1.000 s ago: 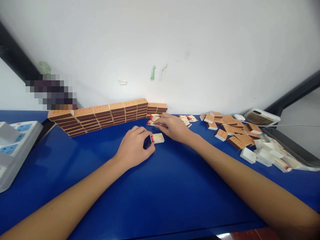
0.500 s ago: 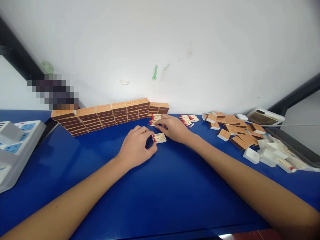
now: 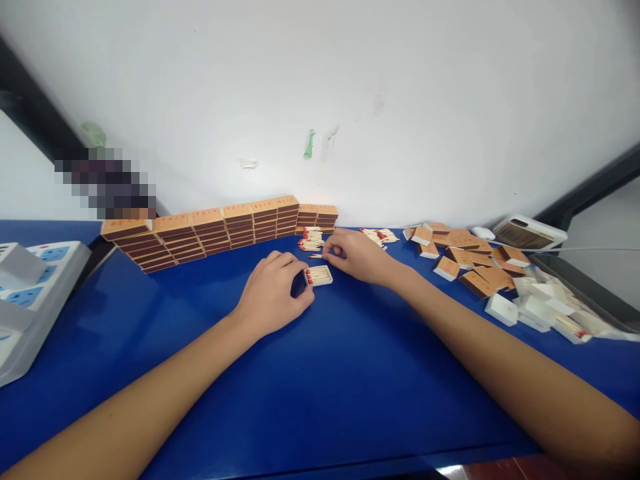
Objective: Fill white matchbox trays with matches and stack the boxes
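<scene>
A small open matchbox tray (image 3: pixel 319 275) holding red-tipped matches lies on the blue table (image 3: pixel 320 400). My left hand (image 3: pixel 273 293) rests beside it, fingers curled, thumb and fingertips touching the tray's left end. My right hand (image 3: pixel 356 255) is just behind the tray, fingers pinched together near a loose pile of matches (image 3: pixel 310 240). One single match (image 3: pixel 315 256) lies between the pile and the tray. What the right fingers pinch is too small to make out.
Stacked closed matchboxes (image 3: pixel 220 230) line the wall. More loose matches (image 3: pixel 379 236) lie to the right. A heap of orange sleeves (image 3: pixel 465 260) and white trays (image 3: pixel 537 310) fills the right side. A white power strip (image 3: pixel 30 293) sits at the left edge, a white device (image 3: pixel 529 233) far right.
My right hand has drawn back a little to the right, off the loose match pile, with fingers pinched. A single match now shows beside the pile. My left hand stays at the tray.
</scene>
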Tool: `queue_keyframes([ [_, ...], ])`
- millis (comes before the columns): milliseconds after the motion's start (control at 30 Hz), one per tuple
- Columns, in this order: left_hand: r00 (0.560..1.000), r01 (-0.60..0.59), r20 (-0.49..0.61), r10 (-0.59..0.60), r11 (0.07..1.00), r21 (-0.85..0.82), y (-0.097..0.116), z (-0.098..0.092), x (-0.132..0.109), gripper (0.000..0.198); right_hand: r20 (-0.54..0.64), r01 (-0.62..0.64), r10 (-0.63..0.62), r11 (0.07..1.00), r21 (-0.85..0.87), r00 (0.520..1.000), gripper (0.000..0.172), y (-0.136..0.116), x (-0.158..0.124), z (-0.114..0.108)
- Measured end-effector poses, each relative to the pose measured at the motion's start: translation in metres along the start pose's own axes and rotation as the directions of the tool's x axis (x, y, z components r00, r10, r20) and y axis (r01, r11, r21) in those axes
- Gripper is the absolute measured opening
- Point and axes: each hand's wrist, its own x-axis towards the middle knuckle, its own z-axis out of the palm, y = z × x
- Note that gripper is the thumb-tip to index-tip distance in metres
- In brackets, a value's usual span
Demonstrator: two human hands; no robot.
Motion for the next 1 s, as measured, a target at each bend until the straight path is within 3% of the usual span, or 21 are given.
queue_keyframes([
  [333, 1.0, -0.013, 0.004, 0.013, 1.0, -0.01, 0.002, -0.001, 0.0, 0.022, 0.05, -0.032, 0.032, 0.999, -0.001, 0.998, 0.009, 0.008, -0.017, -0.028],
  [767, 0.999, -0.05, 0.012, 0.05, 0.998, -0.024, 0.003, 0.0, -0.002, 0.023, 0.081, 0.0, -0.001, 1.0, 0.01, 0.997, 0.012, 0.008, -0.018, -0.022],
  [1000, 0.999, -0.053, 0.011, 0.053, 0.998, -0.022, 0.002, 0.0, -0.002, 0.024, 0.09, -0.041, 0.041, 0.999, -0.005, 0.995, 0.012, 0.01, -0.017, -0.022],
])
